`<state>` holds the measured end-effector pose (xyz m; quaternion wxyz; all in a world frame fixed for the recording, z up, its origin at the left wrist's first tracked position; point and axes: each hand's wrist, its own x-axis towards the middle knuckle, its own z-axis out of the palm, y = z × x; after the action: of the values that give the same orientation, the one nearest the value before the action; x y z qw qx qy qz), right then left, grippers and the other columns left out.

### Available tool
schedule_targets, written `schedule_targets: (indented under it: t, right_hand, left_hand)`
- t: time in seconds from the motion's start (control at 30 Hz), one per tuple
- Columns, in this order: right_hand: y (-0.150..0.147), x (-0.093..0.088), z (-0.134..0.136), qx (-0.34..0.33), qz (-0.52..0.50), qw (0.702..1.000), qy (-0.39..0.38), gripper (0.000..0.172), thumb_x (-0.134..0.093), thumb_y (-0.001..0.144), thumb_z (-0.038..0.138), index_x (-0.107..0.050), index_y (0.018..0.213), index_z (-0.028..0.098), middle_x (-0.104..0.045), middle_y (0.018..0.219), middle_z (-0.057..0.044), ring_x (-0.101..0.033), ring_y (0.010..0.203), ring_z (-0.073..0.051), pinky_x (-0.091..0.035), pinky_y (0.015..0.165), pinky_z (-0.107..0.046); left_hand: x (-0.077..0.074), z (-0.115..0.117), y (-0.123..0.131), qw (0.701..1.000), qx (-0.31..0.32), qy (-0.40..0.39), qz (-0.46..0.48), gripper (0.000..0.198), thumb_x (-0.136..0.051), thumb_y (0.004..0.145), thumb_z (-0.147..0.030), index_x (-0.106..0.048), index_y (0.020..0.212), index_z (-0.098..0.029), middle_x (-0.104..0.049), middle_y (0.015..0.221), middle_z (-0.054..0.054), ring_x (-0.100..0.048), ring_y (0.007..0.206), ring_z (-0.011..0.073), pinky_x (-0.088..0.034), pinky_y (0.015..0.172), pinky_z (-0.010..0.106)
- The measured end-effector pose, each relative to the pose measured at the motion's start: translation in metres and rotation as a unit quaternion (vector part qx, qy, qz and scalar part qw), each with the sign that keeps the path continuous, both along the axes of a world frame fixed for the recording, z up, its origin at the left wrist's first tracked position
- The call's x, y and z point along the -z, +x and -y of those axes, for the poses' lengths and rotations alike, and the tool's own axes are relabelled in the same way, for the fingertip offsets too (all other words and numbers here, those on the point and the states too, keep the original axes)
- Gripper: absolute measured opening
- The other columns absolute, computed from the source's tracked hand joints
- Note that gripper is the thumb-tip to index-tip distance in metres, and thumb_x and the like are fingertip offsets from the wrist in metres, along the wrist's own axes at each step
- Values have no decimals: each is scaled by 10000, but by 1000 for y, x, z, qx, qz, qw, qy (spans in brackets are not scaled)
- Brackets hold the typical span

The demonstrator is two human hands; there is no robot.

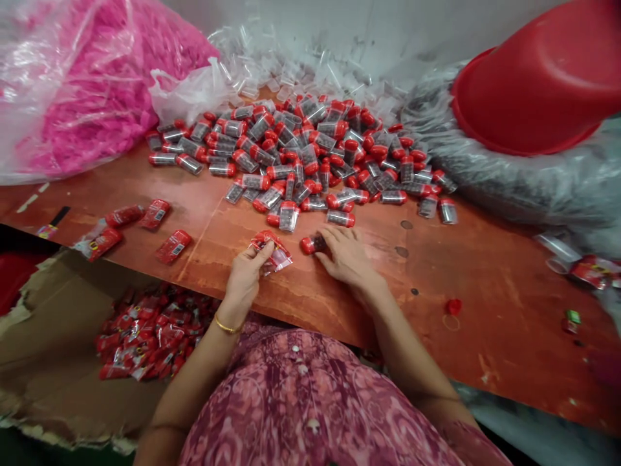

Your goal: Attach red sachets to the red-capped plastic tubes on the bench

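Observation:
My left hand (246, 275) pinches a red printed plastic pouch (279, 254) just above the table near its front edge. To its right, the fingers of my right hand (350, 259) are closed around a small clear tube with a red cap (309, 245), which lies low over the table. The cap points left toward the pouch; my fingers cover the tube's other end. Beyond both hands lies a heap of similar red-capped clear tubes (290, 213) with dark contents. Several filled red packets (174, 246) rest on the table to the left.
An open cardboard box (58, 336) below the table's left edge holds many red packets (145, 333). Bagged pink pieces (107, 84) stand back left; empty clear tubes (301, 71) lie behind the heap. A red bucket (533, 84) rests on a plastic bag (495, 188) at right.

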<state>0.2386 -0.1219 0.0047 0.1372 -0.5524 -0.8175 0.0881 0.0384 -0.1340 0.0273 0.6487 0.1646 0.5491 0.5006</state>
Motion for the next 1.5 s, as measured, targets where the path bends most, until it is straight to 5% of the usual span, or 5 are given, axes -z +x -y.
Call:
schedule_targets:
  t: [0.33, 0.47, 0.63, 0.93, 1.5]
  right_hand:
    - [1, 13, 3, 24, 43, 999, 15, 198, -559, 847, 311, -584, 970, 158, -669, 960, -123, -536, 945, -285, -307, 909, -448]
    - [1, 22, 12, 61, -81, 995, 8, 123, -571, 816, 282, -548, 875, 177, -644, 821, -88, -560, 777, -233, -394, 790, -395]
    - [0, 22, 36, 47, -335, 941, -25, 105, -475, 868, 284, -464, 943, 212, -611, 821, -29, -563, 646, -147, -445, 590, -273]
    - [-7, -9, 49, -152, -207, 961, 105, 513, -443, 901, 168, -294, 1379, 279, -584, 969, -74, -563, 814, -184, -498, 704, -330]
    - [-11, -6, 63, -154, -221, 960, 76, 571, -490, 877, 158, -301, 1394, 312, -511, 991, -68, -520, 825, -177, -482, 694, -320]
  left_hand:
    - [3, 0, -2, 996, 42, -41, 65, 283, -823, 548, -340, -648, 653, -144, -676, 581, -2, -605, 512, 97, -477, 490, 189]
    - [6, 0, -3, 997, 36, -45, 56, 278, -808, 574, -351, -647, 661, -142, -679, 579, 1, -611, 511, 97, -475, 487, 183]
    - [5, 1, 0, 995, 50, -49, 77, 276, -807, 579, -342, -643, 696, -153, -675, 590, -9, -611, 513, 101, -471, 477, 188]
    - [-3, 2, 8, 992, 61, -86, 70, 240, -796, 603, -319, -639, 671, -151, -673, 607, -8, -603, 524, 97, -470, 514, 196]
    - [-4, 2, 15, 998, 45, -35, 34, 376, -847, 440, -409, -618, 561, -138, -613, 539, -32, -528, 472, 69, -434, 488, 190]
